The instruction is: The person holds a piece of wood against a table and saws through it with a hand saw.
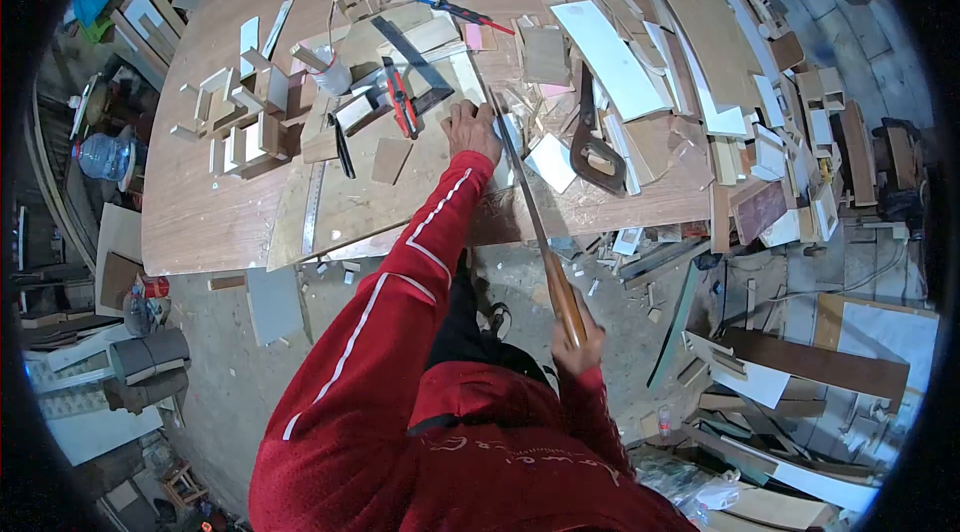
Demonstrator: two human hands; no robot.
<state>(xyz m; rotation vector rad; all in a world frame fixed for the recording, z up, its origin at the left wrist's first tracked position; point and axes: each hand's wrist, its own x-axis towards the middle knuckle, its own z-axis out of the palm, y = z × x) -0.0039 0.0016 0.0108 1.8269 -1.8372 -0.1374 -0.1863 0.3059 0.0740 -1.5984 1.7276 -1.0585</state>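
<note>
— So, where is the handsaw point(530, 202)?
— Its blade lies across a thin board point(400, 182) on the surface point(210, 212); the right hand point(578, 337) is wrapped tight round the wooden handle, off the surface's near edge.
— And the left hand point(472, 130)?
— Pressed flat, fingers spread, on the board just beside the blade, gripping nothing.

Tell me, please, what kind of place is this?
Most likely a woodworking workshop. The left hand presses on a board on the workbench, while the right hand holds a long hand saw. Wood offcuts cover the bench, and a second saw lies nearby.
</note>
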